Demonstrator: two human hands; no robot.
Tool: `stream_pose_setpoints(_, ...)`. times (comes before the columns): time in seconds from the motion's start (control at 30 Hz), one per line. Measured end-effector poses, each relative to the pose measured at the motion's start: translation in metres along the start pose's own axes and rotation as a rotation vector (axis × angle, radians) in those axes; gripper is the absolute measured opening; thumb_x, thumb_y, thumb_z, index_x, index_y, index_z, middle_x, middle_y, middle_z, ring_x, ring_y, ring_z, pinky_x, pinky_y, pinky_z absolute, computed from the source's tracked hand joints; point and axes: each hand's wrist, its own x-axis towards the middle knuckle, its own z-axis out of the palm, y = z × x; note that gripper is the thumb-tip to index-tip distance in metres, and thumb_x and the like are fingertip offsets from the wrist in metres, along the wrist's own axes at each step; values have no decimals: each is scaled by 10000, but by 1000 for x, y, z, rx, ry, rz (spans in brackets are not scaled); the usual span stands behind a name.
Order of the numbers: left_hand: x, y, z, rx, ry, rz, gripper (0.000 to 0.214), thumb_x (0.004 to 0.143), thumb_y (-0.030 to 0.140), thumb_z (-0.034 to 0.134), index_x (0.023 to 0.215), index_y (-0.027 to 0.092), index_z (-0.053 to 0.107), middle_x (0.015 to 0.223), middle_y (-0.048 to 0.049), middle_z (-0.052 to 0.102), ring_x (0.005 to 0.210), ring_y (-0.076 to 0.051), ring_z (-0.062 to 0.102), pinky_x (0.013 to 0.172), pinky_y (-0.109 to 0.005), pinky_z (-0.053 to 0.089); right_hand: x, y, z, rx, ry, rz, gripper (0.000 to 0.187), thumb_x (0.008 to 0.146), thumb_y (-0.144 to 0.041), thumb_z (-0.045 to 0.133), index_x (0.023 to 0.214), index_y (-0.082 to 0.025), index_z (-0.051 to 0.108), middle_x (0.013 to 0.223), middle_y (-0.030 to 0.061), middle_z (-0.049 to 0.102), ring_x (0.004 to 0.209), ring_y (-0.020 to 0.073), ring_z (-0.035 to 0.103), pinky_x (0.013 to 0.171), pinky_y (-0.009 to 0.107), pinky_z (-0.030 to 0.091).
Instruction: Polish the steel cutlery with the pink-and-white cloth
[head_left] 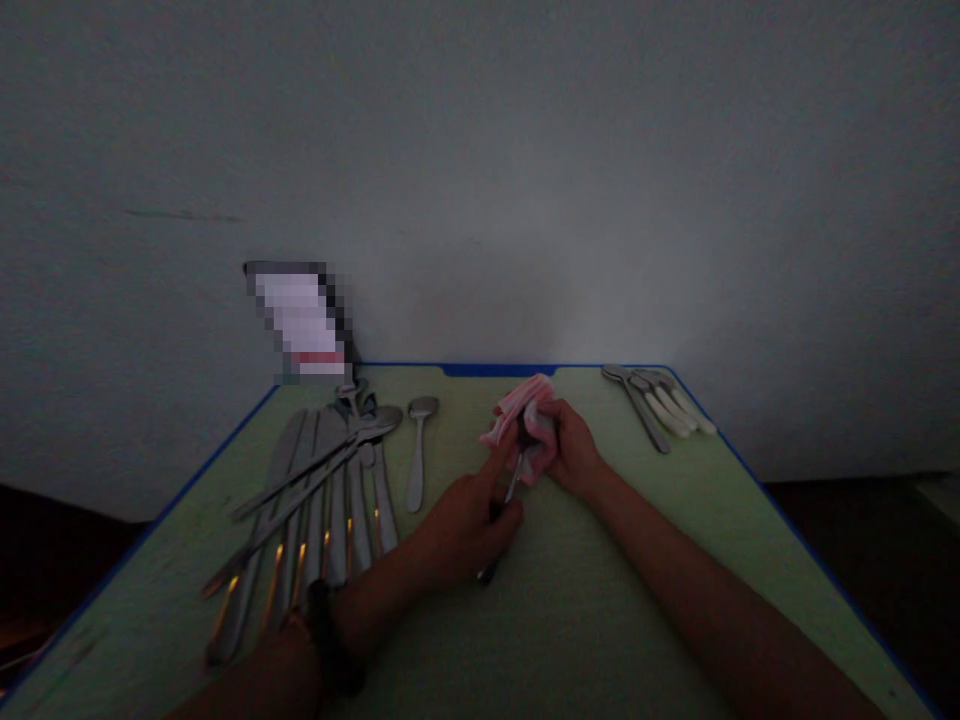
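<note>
Worktop (600, 600): pale green, blue-edged, its near side cut off; dim light blurs detail.
Cutlery pile (337, 515): overlapping at left, partly blocked by the left forearm (382, 600).
Pixelated panel (304, 320): at far left, unreadable.
Left hand (469, 525): closed on the handle of a utensil (514, 480).
Right hand (574, 450): gripping a bunched cloth (541, 462), fingertips hidden.
Cloth: pink, between the hands; likely light and soft, easiest pinched by a fold.
Utensil: slim, slanting into the cloth; probably stiff, light and slippery, best held by its handle (its head is wrapped, so I cannot tell spoon from fork).
</note>
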Motion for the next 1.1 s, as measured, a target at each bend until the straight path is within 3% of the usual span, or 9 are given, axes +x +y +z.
stream_pose_setpoints(0.17,0,1,-1,-27,-16,-14,753,817,148,408,1429,170,-29,532,79,575,434,-100,507,473,-201,358,-2,3,0,-124,42,-82,169,667,-244,571,790,-150,636,803,54,687,732,191,631,731,342,498)
stream_pose_setpoints(0.33,0,1,-1,-14,-4,-16,751,816,166,414,1428,160,-21,520,75,570,427,-104,499,458,-202,342,-6,3,-1,-219,-21,-123,221,691,-304,636,867,-170,625,874,53,682,753,172,633,739,325,493)
stream_pose_setpoints(0.6,0,0,-1,1,1,16,752,814,171,416,1428,154,-17,520,72,566,433,-105,489,466,-205,332,-5,4,-6,-348,2,-162,193,679,-247,628,856,-170,619,820,32,674,669,135,599,662,271,492)
stream_pose_setpoints(0.8,0,0,0,-17,3,8,761,797,157,424,1429,146,0,523,72,565,432,-104,484,467,-206,335,-5,4,-5,-306,-10,-142,170,685,-219,577,845,-179,618,748,13,657,604,121,574,565,236,470)
stream_pose_setpoints(0.97,0,0,0,-23,-13,-2,736,810,162,416,1430,147,19,527,68,579,433,-104,489,478,-207,351,-2,5,-6,-240,52,-116,137,622,-135,547,740,-184,596,660,-19,625,561,112,551,600,259,475)
stream_pose_setpoints(1.1,0,-1,0,-22,9,3,743,806,157,424,1431,166,22,534,73,579,435,-99,488,484,-205,350,-1,4,-4,-128,94,-106,77,613,-173,524,675,-182,569,686,0,641,647,156,596,688,314,489)
